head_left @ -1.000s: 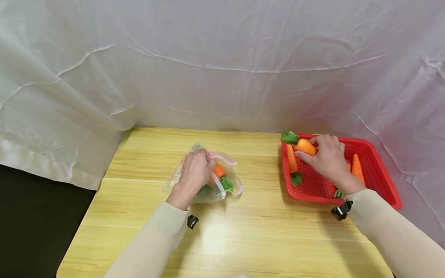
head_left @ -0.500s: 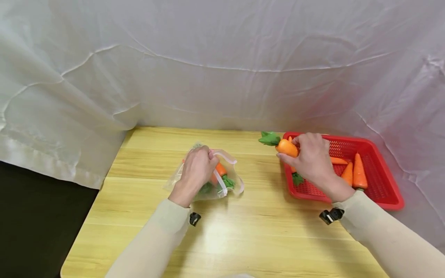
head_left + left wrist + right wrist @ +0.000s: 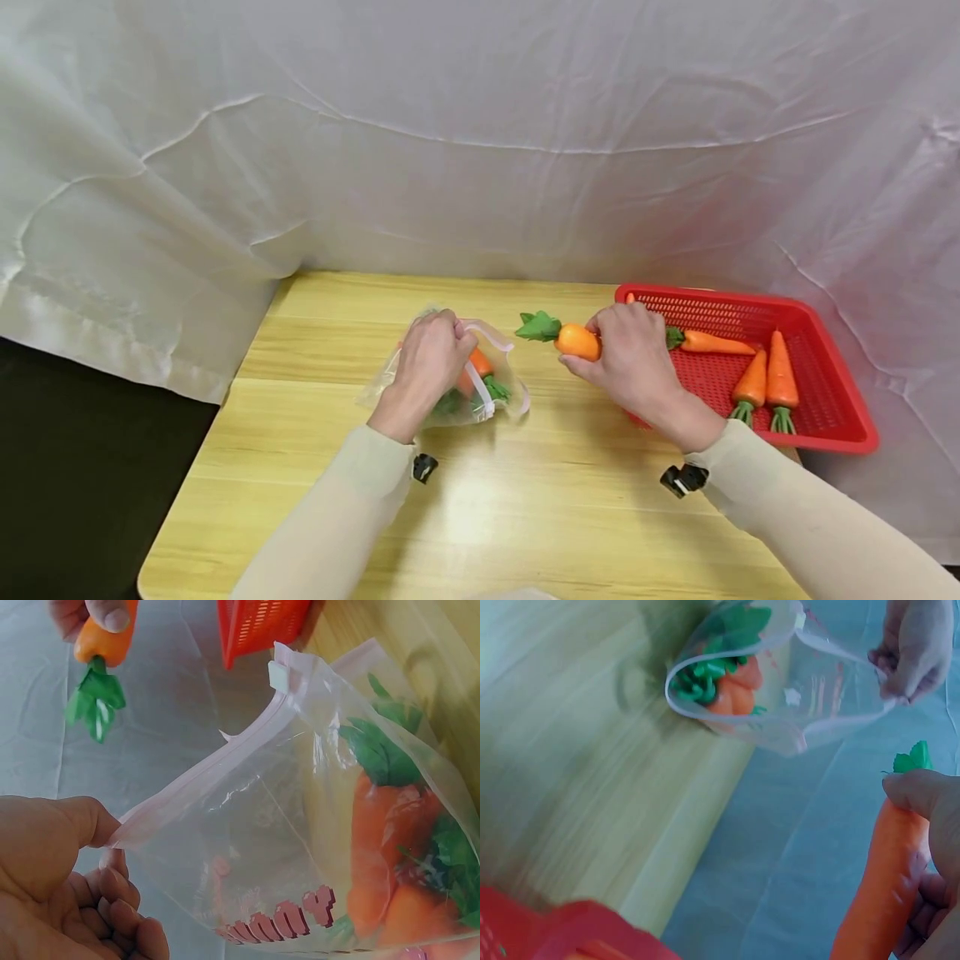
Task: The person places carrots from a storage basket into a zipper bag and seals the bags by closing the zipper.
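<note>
My left hand (image 3: pixel 431 358) pinches the rim of a clear zip bag (image 3: pixel 247 825) between thumb and finger. The bag's mouth gapes toward the right, as the right wrist view shows. Several carrots with green tops (image 3: pixel 375 847) lie inside it. My right hand (image 3: pixel 633 354) grips an orange carrot (image 3: pixel 885 877) near its leafy end, holding it above the table between bag and basket. Its green leaves (image 3: pixel 537 326) point left toward the bag, still apart from it. In the head view the right hand hides the carrot's lower part.
A red plastic basket (image 3: pixel 832 375) stands on the right of the wooden table (image 3: pixel 517 500). Several carrots lie in it, among them one upright-pointing carrot (image 3: pixel 781 375) and one lying crosswise (image 3: pixel 716 342). A pale cloth curtain (image 3: pixel 480 192) hangs behind the table.
My right hand has carried the carrot leftward out from over the red basket, toward the bag. The left hand keeps its hold on the bag, almost unmoved.
</note>
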A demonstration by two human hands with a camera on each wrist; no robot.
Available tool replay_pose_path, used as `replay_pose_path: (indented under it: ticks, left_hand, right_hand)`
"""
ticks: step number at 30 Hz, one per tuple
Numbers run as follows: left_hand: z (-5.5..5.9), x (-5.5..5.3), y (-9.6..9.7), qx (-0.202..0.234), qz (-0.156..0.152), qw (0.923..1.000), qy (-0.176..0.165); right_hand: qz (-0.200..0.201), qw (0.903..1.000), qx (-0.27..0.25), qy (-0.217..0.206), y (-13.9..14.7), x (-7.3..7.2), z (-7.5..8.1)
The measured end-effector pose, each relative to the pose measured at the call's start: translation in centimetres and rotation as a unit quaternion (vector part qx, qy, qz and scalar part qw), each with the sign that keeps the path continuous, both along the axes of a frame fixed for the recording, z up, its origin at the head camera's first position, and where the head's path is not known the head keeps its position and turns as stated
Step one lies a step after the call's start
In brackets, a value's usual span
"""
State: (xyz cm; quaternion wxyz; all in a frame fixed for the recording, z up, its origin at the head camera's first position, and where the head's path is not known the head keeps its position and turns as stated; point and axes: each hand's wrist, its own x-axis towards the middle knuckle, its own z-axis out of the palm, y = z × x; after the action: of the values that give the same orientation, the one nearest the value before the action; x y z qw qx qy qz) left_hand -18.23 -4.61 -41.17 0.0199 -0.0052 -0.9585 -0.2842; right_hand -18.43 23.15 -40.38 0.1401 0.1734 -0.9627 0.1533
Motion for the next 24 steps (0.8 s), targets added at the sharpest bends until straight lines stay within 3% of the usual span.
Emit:
replay_pose_path:
  ticks: [5,14,24]
  left_hand:
    - [0.0,0.0,0.1,-0.004,-0.001,1.0,0.008]
    - [0.2,0.1,0.3,0.005,-0.001,1.0,0.0]
    - [0.6,0.3,0.7,0.004,-0.013,0.9999,-0.007]
  right_hand:
    - [0.021,0.9994,0.021,-0.02,-1.3,0.7,-1.0]
    - [0.048,0.997,0.06,-0.011,-4.2,1.8,-2.9]
    - [0.047,0.9949,0.086,-0.023,-7.0,1.8,-3.4]
